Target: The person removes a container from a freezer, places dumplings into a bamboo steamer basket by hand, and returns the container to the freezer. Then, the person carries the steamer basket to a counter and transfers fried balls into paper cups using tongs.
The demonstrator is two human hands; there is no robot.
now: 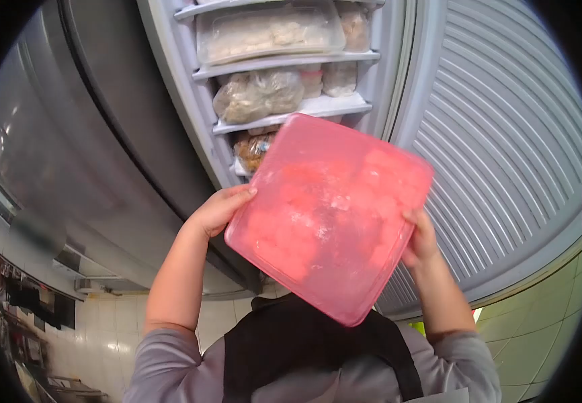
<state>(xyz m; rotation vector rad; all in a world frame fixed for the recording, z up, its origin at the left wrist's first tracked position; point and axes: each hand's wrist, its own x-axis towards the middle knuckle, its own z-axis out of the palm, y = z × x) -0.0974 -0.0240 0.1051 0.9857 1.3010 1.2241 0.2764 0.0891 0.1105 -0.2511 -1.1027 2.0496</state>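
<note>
A large square pink container with a translucent lid is held tilted in front of my body. Pale lumps show through its lid. My left hand grips its left edge, with the thumb on top. On the right edge, my right hand holds it with the thumb on the rim and the other fingers partly hidden beneath. Beyond the container stands an upright freezer, its shelf holding a clear bag of pale food.
The open freezer door is at the right. A long clear container lies on an upper shelf; a bag of brown food sits lower. A grey metal appliance stands at the left. Tiled floor shows below.
</note>
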